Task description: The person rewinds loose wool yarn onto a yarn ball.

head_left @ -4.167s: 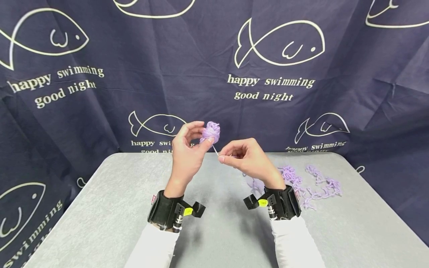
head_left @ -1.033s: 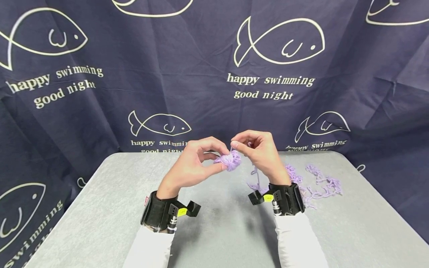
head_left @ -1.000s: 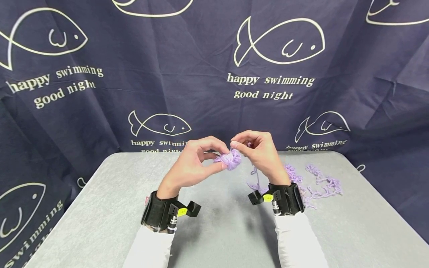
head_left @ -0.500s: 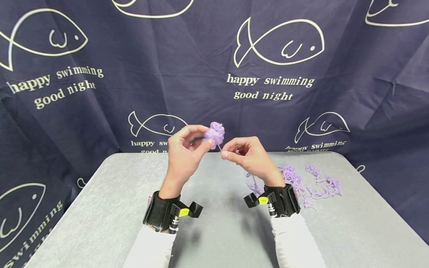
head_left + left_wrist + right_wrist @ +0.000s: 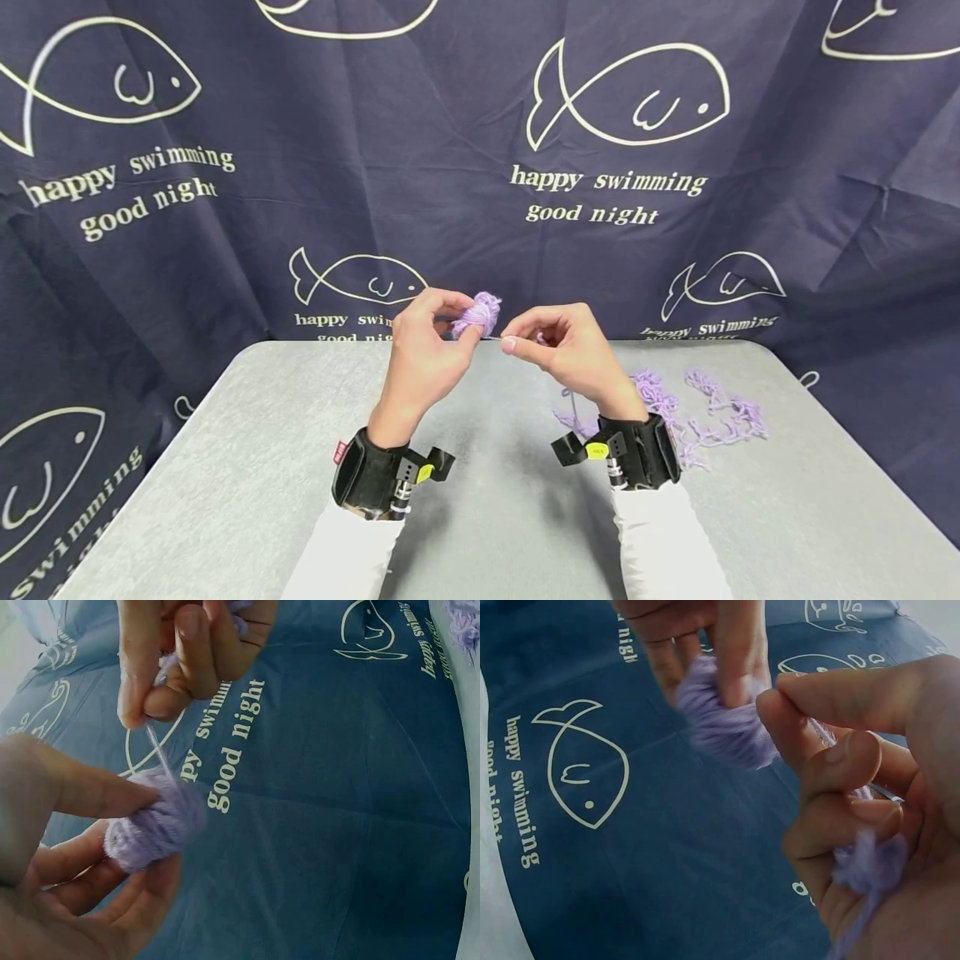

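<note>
A small ball of lilac yarn (image 5: 478,315) is held between the thumb and fingers of my left hand (image 5: 429,354), above the far part of the table. From it a short taut strand (image 5: 160,750) runs to my right hand (image 5: 566,346), which pinches it between thumb and forefinger. In the right wrist view the yarn passes on through the curled fingers, with a small tangle (image 5: 870,862) lying against the palm. The wound turns of the ball (image 5: 727,720) show side by side there. Below the right hand the yarn hangs toward the table.
Loose lilac yarn (image 5: 727,417) lies in wavy heaps on the grey table (image 5: 262,467), right of and partly behind the right wrist. A dark blue fish-print cloth (image 5: 450,167) hangs behind the table. Each wrist wears a black strap (image 5: 371,475) with a camera mount.
Over the last second the ball rose from between the hands, turned, and shifted left with my left hand, then dipped slightly. My right hand moved lower, still pinching the strand.
</note>
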### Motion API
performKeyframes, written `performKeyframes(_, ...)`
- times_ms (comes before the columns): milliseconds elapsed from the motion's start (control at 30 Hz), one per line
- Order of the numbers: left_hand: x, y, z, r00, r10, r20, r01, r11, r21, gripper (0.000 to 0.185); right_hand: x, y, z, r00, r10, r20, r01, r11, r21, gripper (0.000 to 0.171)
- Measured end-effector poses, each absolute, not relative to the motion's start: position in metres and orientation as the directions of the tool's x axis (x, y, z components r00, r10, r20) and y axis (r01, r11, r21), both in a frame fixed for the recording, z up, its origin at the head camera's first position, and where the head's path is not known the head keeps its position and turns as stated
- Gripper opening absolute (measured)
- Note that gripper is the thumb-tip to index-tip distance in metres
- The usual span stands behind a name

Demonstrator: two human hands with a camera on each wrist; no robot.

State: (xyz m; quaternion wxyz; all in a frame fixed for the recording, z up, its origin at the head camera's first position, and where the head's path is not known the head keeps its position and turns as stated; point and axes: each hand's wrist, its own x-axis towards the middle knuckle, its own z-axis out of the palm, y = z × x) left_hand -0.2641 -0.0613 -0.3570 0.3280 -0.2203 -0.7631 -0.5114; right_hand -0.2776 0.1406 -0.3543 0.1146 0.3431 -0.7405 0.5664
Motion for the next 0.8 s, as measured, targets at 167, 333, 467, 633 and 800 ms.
performKeyframes(167, -0.2644, -0.0628, -0.3574, -0.74, 0.119, 0.662, 0.646, 0.4, 0.65, 0.019, -0.277, 0.1435, -0.3513, -0.742, -0.299, 0.601, -0.655, 0.128, -0.745, 0.005)
performKeyframes(333, -0.2637, -0.0667, -0.3555, -0.788, 0.269, 0.553, 0.615, 0.37, 0.697, 0.018, -0.2774, 0.1465, -0.3495, -0.758, -0.205, 0.619, -0.648, 0.133, -0.75, 0.006)
performKeyframes(467, -0.2625, -0.0689, -0.3533, -0.782, 0.406, 0.473, 0.592, 0.246, 0.768, 0.019, -0.2788, 0.1481, -0.3499, -0.765, -0.146, 0.628, -0.644, 0.132, -0.754, 0.007)
performKeyframes(633, -0.2609, -0.0696, -0.3514, -0.705, 0.521, 0.481, 0.595, 0.066, 0.801, 0.022, -0.2808, 0.1485, -0.3517, -0.785, -0.12, 0.607, -0.618, 0.097, -0.78, 0.008)
performKeyframes(800, -0.2587, -0.0699, -0.3491, -0.644, 0.55, 0.531, 0.568, -0.12, 0.814, 0.024, -0.2827, 0.1473, -0.3548, -0.803, -0.135, 0.581, -0.593, 0.079, -0.801, 0.008)
